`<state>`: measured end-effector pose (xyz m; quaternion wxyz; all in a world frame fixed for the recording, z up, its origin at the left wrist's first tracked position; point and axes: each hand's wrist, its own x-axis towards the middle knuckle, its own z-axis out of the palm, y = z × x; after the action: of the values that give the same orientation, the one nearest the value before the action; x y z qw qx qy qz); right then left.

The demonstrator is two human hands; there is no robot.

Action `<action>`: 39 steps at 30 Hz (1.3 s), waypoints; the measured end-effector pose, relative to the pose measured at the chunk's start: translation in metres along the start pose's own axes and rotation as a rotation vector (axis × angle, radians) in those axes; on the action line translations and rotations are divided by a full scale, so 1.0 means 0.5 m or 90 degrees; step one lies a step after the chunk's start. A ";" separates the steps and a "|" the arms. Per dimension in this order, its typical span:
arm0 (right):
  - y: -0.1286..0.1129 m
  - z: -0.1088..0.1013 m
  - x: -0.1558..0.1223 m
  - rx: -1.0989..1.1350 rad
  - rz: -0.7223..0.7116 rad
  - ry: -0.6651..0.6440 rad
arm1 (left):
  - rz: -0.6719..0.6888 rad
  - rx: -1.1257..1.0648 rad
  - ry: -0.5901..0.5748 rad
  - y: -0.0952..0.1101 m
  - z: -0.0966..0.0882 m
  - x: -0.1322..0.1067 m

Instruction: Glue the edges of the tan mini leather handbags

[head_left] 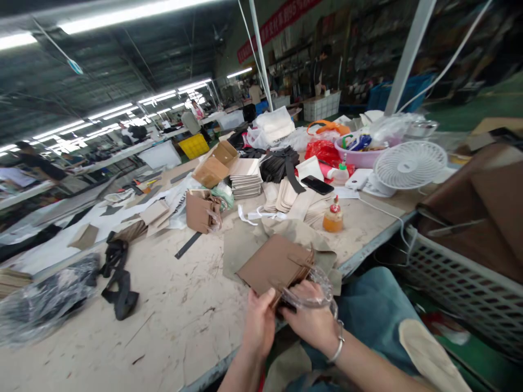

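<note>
The brown bag [273, 265] lies just ahead of my two grips and a little left of where they meet, its broad face up, over a greyish cloth [233, 255] near the desk [183, 305] edge. My left grip [260, 322] pinches the bag's near corner, thumb on top — so it is the nearer one to that face. My right grip [312, 318] is at the bag's right-hand side, among clear plastic [327, 288]; its fingertips are hidden, so how tightly it closes I cannot tell. The layered edge slants from that corner away to the right, and I judge handling hinges on this line; the bag's long axis I can't be sure of. Beyond the bag, an amber bottle [333, 219] stands to its right, a second bag [198, 212] to its left.
</note>
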<state>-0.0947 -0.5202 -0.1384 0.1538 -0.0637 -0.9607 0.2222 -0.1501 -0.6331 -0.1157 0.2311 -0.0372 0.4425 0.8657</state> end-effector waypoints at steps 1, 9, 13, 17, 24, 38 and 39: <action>0.003 0.012 -0.003 0.011 -0.005 0.002 | 0.013 0.019 -0.009 -0.005 -0.001 -0.001; 0.022 -0.028 0.017 0.021 -0.103 -0.067 | 0.026 0.151 0.126 0.028 -0.040 0.020; 0.066 -0.065 0.046 -0.052 -0.022 -0.043 | 0.014 0.193 0.152 0.102 -0.075 0.031; 0.121 -0.078 0.059 -0.052 0.070 -0.013 | -0.062 0.183 0.137 0.163 -0.121 0.051; 0.123 -0.045 0.083 0.220 -0.109 -0.175 | -0.206 0.040 0.235 0.172 -0.162 0.064; -0.007 0.032 0.147 0.654 0.135 -0.141 | -0.053 0.216 0.083 0.193 -0.197 0.014; -0.016 0.029 0.149 0.655 0.147 -0.128 | 0.008 0.244 0.030 0.195 -0.201 0.001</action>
<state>-0.1700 -0.5191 -0.1275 0.0470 -0.0636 -0.7243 0.6849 -0.2067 -0.7606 -0.1035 0.2184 -0.0099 0.6047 0.7659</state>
